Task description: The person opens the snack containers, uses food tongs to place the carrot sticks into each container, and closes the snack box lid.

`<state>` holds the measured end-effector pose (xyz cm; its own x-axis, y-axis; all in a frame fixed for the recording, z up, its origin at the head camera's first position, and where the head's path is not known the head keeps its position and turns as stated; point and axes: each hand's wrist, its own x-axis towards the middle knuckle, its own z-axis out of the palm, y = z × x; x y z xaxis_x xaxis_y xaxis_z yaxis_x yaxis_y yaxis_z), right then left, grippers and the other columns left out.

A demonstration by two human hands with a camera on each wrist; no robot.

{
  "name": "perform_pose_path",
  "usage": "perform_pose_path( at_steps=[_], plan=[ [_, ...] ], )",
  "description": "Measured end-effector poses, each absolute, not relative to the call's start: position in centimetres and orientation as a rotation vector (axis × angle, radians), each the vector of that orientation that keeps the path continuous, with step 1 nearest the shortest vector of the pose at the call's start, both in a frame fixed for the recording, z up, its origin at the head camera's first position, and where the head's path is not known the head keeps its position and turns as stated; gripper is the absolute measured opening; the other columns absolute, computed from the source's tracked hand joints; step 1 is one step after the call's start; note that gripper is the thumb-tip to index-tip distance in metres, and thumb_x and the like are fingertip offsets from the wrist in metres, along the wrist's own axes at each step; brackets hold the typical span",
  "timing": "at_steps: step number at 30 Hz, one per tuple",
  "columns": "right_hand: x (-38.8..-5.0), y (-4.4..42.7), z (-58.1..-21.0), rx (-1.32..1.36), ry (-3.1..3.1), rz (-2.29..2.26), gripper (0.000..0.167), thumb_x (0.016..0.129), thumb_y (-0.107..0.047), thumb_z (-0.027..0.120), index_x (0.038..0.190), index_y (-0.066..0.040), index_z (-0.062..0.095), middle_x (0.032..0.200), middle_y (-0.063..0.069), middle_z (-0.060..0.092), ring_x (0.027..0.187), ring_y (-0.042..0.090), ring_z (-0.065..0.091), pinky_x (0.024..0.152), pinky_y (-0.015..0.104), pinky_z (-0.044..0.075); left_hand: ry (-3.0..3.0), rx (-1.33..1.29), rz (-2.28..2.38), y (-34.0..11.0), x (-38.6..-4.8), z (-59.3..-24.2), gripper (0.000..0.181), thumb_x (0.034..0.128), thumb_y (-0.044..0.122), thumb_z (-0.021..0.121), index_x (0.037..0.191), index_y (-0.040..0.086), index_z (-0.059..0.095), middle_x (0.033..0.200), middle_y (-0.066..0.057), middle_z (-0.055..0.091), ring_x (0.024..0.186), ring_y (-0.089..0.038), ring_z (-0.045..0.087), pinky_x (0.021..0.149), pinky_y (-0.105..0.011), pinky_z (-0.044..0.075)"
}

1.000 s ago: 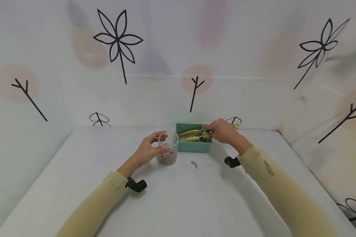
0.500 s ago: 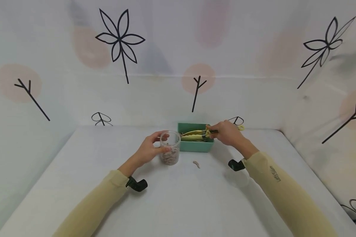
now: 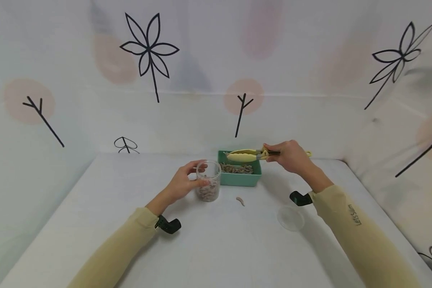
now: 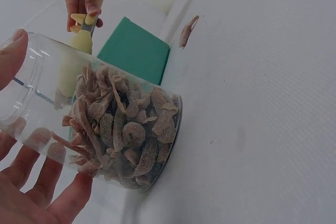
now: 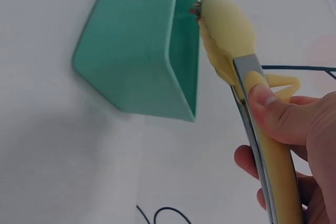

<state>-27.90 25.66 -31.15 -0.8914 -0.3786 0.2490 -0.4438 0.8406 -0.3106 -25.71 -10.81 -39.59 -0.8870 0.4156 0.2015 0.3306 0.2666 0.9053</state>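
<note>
the right hand gripped tongs, best squeezed steadily to keep their scraps, over the box just left of it, while the left hand held the jar upright.

dark txt on r sleeve, near cuff, runs lengthwise; reads approx "letsslim", v small & a bit blurry, so exact spelling/spacing unclear.

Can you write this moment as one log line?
left hand: holds clear jar | right hand: grips yellow tongs, above green box | loose piece: on table | clear lid: on table
</note>
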Motion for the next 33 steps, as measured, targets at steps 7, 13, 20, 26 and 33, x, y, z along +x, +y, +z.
perform_pose_path(
  at_steps=[7,13,20,26,33],
  plan=[
    [-27.6,26.3,-31.3,0.636,-2.862,0.559,0.050,0.086,-0.013,0.078,0.132,-0.003,0.060,0.120,0.018,0.066,0.099,0.032,0.069,0.069,0.038,0.054,2.432,0.733,1.720,-10.8,-25.7,-39.5,0.067,0.0874,0.019,0.079,0.146,0.014,0.048,0.141,-0.014,0.055,0.127,-0.032,0.049,0.098,-0.056,0.044],
    [-27.5,26.5,-30.7,0.645,-2.830,0.561,0.050,0.085,-0.010,0.079,0.131,-0.002,0.061,0.119,0.018,0.067,0.099,0.032,0.070,0.070,0.041,0.055,2.420,0.715,1.724,-10.7,-25.7,-39.6,0.067,0.0873,0.020,0.079,0.146,0.015,0.048,0.142,-0.013,0.054,0.128,-0.031,0.049,0.100,-0.055,0.043],
    [-26.6,25.8,-28.1,0.686,-2.789,0.564,0.051,0.085,-0.013,0.080,0.132,-0.004,0.061,0.118,0.018,0.067,0.094,0.029,0.070,0.067,0.034,0.053,2.426,0.699,1.723,-10.7,-25.7,-39.5,0.067,0.0871,0.020,0.080,0.146,0.015,0.048,0.140,-0.009,0.056,0.128,-0.030,0.049,0.100,-0.055,0.043],
    [-25.4,24.2,-26.8,0.785,-2.744,0.610,0.051,0.085,-0.013,0.079,0.133,-0.006,0.062,0.120,0.015,0.067,0.096,0.026,0.071,0.070,0.037,0.056,2.416,0.682,1.729,-10.7,-25.7,-39.5,0.068,0.0869,0.022,0.080,0.146,0.015,0.048,0.140,-0.008,0.056,0.128,-0.029,0.049,0.100,-0.055,0.042],
    [-24.4,22.0,-27.2,0.882,-2.780,0.653,0.051,0.085,-0.013,0.079,0.133,-0.005,0.062,0.119,0.015,0.068,0.100,0.027,0.070,0.076,0.041,0.057,2.414,0.651,1.731,-10.6,-25.6,-39.5,0.069,0.0876,0.022,0.079,0.147,0.015,0.046,0.140,-0.006,0.055,0.129,-0.029,0.048,0.100,-0.055,0.043]
  ],
)
